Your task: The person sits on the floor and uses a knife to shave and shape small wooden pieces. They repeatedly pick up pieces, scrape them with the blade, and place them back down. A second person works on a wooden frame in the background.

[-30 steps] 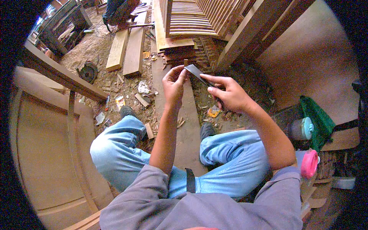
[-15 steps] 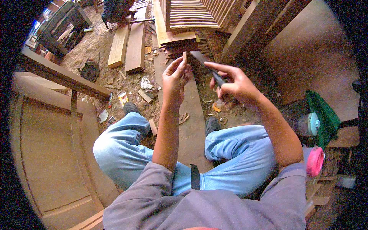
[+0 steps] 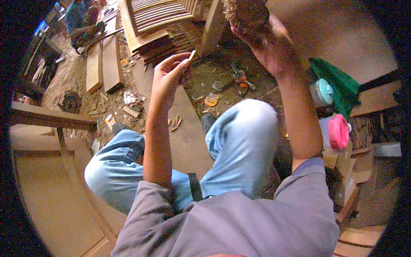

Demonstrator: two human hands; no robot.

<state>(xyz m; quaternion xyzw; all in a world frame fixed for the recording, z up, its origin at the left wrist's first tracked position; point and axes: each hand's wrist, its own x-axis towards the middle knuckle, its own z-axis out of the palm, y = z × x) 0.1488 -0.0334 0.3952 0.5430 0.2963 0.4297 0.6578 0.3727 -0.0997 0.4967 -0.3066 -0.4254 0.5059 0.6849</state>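
Observation:
My left hand (image 3: 167,77) pinches a small slip of pale wood (image 3: 193,55) between thumb and fingertips, raised above a wide plank (image 3: 190,132) on the ground. Up at the top right, my right hand (image 3: 274,49) is blurred and closes around a rough, dark brown block (image 3: 248,16); its top is cut off by the frame. Exactly what the block is does not show. The flat-bladed tool is no longer visible in my right hand. A few wood offcuts (image 3: 174,123) lie on the plank between my legs.
A louvred wooden frame (image 3: 162,18) rests on stacked boards ahead. Two planks (image 3: 112,64) lie to its left, near another person (image 3: 78,19). A panelled door (image 3: 49,184) stands at my left. Teal-lidded (image 3: 324,91) and pink-lidded (image 3: 339,132) containers stand right, beside green cloth (image 3: 336,81).
My right hand has moved up and right; the dark-handled bladed tool it held is gone and a rough brown block is there instead. My left hand keeps the wood slip, now tilted. The view has turned right.

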